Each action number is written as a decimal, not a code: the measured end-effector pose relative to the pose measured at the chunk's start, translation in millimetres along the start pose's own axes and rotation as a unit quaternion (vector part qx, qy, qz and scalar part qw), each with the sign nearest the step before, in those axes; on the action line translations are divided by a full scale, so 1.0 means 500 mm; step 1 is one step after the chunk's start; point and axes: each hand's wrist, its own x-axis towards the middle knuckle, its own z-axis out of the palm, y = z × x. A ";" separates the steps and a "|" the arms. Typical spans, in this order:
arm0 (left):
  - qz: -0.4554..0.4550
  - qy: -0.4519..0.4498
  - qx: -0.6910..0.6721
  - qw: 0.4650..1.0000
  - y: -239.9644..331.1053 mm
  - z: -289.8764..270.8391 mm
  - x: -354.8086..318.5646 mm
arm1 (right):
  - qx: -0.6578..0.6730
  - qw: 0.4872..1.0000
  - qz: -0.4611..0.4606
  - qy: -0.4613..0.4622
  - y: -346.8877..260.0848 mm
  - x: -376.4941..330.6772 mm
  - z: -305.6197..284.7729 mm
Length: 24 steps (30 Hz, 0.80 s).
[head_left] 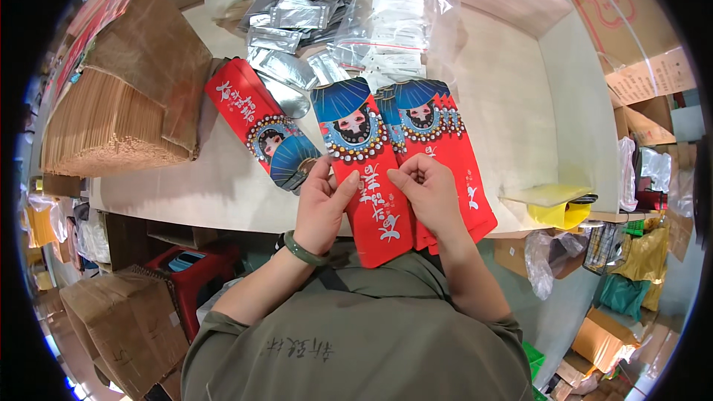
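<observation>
A long red envelope (382,215) with a blue fan and a costumed figure printed on it is in front of me, tilted slightly. My left hand (321,204) grips its left edge, thumb on top. At its right edge, my right hand (431,193) pinches with thumb and curled fingers. Behind that hand a fanned stack of matching red envelopes (464,163) overhangs the table's near edge. Another stack of the same envelopes (241,104) lies turned the other way to the left. Silver sachets (297,18) are heaped beyond, beside white packets (397,22) in a clear plastic bag.
A thick bundle of brown paper sheets (119,126) stands at the left of the pale table (505,74). Raised boards edge its back and right. A yellow holder (561,212) sits by the right corner. Cartons (126,327) and a red stool (197,275) are below left.
</observation>
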 end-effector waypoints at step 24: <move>0.008 -0.039 -0.024 0.999 -0.004 -0.008 -0.009 | 0.012 0.995 -0.019 0.098 -0.010 -0.010 -0.039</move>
